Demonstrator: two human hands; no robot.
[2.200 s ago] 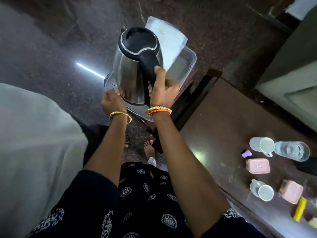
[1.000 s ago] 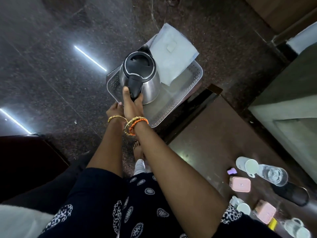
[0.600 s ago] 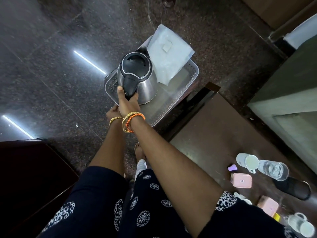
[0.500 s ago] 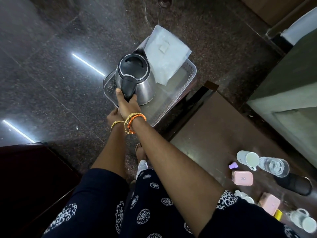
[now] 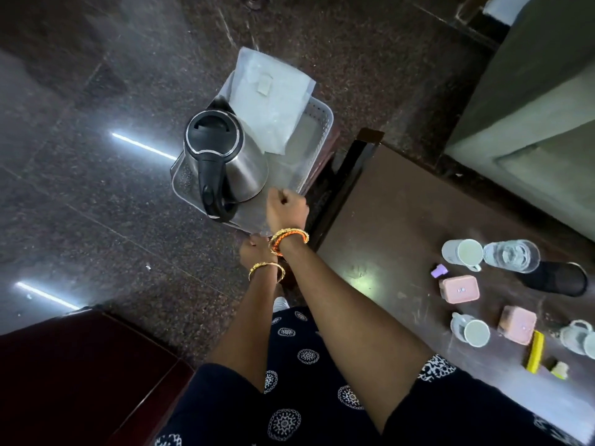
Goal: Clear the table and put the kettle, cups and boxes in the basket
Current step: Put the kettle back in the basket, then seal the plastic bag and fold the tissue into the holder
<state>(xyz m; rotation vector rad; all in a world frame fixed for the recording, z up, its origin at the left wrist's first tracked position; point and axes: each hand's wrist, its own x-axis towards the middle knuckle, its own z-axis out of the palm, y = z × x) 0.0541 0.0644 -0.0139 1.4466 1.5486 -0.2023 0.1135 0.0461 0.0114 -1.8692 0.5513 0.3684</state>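
Note:
The steel kettle (image 5: 225, 156) with a black lid and handle stands upright in the left part of the clear plastic basket (image 5: 318, 130). My right hand (image 5: 286, 210) hovers just right of the kettle's base, fingers curled, holding nothing. My left hand (image 5: 256, 251) grips the basket's near rim and is partly hidden under my right wrist. On the brown table (image 5: 386, 220) at right stand three white cups (image 5: 463, 254) (image 5: 471, 331) (image 5: 579, 338) and two pink boxes (image 5: 458, 289) (image 5: 516, 323).
A white paper bag (image 5: 270, 98) leans in the basket's far end. On the table are also a glass (image 5: 512, 255), a black object (image 5: 560, 278), a yellow item (image 5: 534, 350) and a small purple piece (image 5: 439, 271). Dark red furniture (image 5: 80, 381) is at lower left.
The kettle was lowered into the basket and now stands there. My right hand has let go of its handle and moved right. My left hand stays at the basket's rim.

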